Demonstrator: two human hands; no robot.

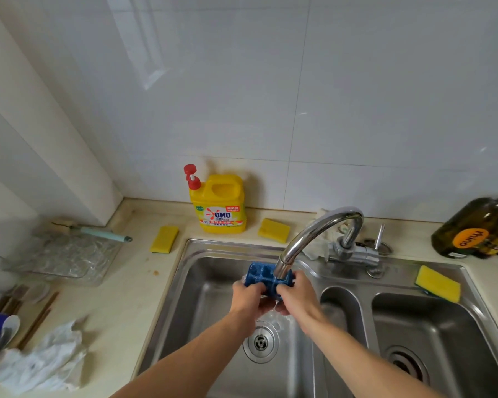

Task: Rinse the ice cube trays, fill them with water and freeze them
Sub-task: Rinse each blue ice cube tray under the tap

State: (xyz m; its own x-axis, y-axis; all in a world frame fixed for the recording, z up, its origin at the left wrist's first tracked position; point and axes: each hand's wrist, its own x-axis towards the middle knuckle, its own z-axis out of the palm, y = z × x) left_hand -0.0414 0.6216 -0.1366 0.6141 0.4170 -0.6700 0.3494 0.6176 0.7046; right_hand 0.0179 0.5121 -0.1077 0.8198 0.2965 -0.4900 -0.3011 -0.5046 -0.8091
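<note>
A beige countertop [121, 297] holds a double steel sink [184, 254]. Behind the sink's left basin, against the wall, a yellow OMO detergent bottle [217, 208] with a red pump stands upright. One yellow sponge [164, 239] lies off the sink's far left corner, and a second sponge [273, 229] lies just behind its rear rim. Left of the sink are a clear glass tray [69, 257], wooden chopsticks [38, 317] and a crumpled white cloth [38, 360]. Beyond the sink's far right corner stands a dark oil bottle [477, 228].
</note>
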